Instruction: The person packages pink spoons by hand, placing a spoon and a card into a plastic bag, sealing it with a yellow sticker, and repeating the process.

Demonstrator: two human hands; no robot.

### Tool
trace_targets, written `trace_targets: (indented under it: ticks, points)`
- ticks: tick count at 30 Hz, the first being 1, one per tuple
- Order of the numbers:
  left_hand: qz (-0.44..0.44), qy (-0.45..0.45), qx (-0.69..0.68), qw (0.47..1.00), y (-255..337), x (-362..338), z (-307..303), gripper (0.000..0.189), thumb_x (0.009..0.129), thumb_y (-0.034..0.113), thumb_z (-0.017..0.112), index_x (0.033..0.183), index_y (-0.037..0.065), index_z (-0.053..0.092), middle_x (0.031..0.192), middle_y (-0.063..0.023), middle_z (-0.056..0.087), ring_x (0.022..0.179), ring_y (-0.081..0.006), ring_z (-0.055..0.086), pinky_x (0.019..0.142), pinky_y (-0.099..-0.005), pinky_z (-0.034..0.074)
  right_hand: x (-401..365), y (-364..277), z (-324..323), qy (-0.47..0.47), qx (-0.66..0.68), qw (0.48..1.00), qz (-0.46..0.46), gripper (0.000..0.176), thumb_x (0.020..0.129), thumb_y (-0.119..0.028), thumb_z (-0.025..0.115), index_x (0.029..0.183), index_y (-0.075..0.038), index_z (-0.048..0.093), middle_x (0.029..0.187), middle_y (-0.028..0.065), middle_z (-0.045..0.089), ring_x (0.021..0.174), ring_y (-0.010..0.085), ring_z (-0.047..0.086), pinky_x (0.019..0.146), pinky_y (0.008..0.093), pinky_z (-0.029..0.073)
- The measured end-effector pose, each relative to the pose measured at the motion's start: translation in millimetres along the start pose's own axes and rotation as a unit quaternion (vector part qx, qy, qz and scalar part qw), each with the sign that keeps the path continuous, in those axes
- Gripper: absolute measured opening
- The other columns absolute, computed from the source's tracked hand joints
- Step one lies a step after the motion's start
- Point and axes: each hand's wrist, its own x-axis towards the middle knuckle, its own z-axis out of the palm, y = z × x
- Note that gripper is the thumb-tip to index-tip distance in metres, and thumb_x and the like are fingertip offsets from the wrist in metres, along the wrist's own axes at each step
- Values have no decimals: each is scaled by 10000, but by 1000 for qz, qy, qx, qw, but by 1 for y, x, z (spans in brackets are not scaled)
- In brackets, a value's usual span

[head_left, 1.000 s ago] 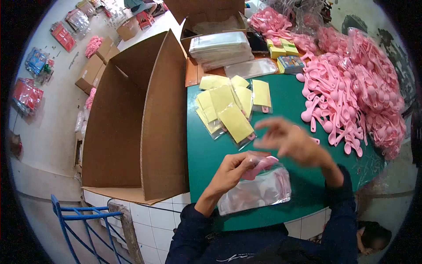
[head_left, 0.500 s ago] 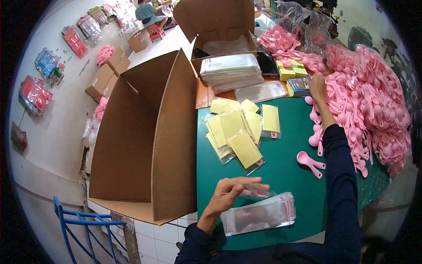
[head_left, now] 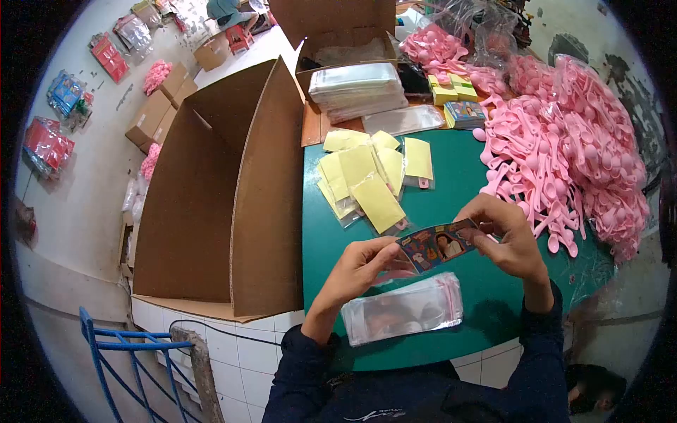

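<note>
Over the stack of clear plastic bags (head_left: 405, 310), my two hands meet at a printed card (head_left: 438, 247) with colourful pictures. My right hand (head_left: 509, 238) pinches the card's right end between thumb and fingers. At the card's left end, my left hand (head_left: 361, 268) is closed on a thin clear bag (head_left: 395, 273), which shows a pinkish edge. My left fingertips overlap the card, and the bag's opening is partly hidden behind the hand. Beyond them lie several filled bags with yellow cards (head_left: 377, 201) in a loose pile on the green table (head_left: 458, 169).
A heap of pink measuring spoons (head_left: 543, 169) covers the right side. At the back are a stack of printed cards (head_left: 464, 114), yellow card blocks (head_left: 451, 89) and a thick bag stack (head_left: 358, 88). A tall open cardboard box (head_left: 271, 204) stands left, beside a blue metal frame (head_left: 141, 345).
My right hand has come back from the card stack with a printed card to my left hand. The pink spoon pair that lay by itself on the table no longer shows there.
</note>
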Motion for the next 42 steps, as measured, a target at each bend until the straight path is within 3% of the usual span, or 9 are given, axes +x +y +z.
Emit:
trace_targets:
  ticks: [3,6,13,19,20,29,35,38,42]
  points:
    - [-6,-18,151,988,-3,2,1,340,961,208,459,1212,-11,529,961,-94,641,822,-131,619,770,-298,532,-4,-13,0,-18,-140,989,-53,162,751,71,611,888,-5,569,785,31,554,706,103,570,562,223,452]
    - [86,-50,155,983,2,4,20,427,938,240,505,1313,47,443,884,-115,677,745,-190,650,716,-306,512,-8,-7,10,-85,-141,984,-64,167,731,-3,631,882,-10,561,794,93,560,709,212,590,600,284,461]
    - [71,74,418,903,-15,7,30,668,870,322,595,1414,124,262,768,-173,665,685,-369,615,632,-382,479,-12,41,37,-147,-137,977,-74,179,731,-92,651,885,-19,597,825,131,591,761,271,606,660,328,467]
    - [31,-63,206,976,-16,-18,-21,777,833,339,655,1427,90,220,829,-109,669,756,-152,632,679,-282,483,-8,69,24,-110,97,980,132,184,718,-36,734,718,-9,552,698,-16,561,691,58,537,620,218,434]
    - [45,-16,182,982,-19,-23,-18,748,831,207,676,1422,97,231,876,-95,643,812,-122,597,705,-246,473,-7,69,23,-104,110,976,159,196,715,-30,735,710,-11,541,690,-20,549,686,55,531,630,218,437]
    - [-13,71,44,996,-24,-22,-10,750,819,39,648,1421,125,209,937,-127,647,846,-135,624,691,-260,547,-7,64,20,-125,88,967,201,138,751,-70,702,726,-3,584,728,4,593,660,46,530,607,210,431]
    - [6,118,198,973,-30,-21,-2,694,850,94,627,1412,141,222,927,-136,660,793,-183,657,626,-306,554,-10,62,25,-43,106,983,144,178,730,-124,740,770,-19,603,682,-1,590,663,61,551,639,234,457]
    - [-11,163,197,967,-33,-36,10,651,930,128,500,1442,163,98,973,-199,631,900,-249,640,727,-331,552,-19,38,29,7,-6,992,122,232,732,-139,734,870,-4,605,769,52,621,738,120,602,697,266,483]
    - [-94,37,-81,992,-41,-65,39,572,995,146,288,1432,166,-81,1060,-202,603,973,-258,618,769,-345,531,-38,20,45,-169,-80,982,-24,376,735,-151,704,1062,-33,562,1018,139,580,891,278,598,757,344,486]
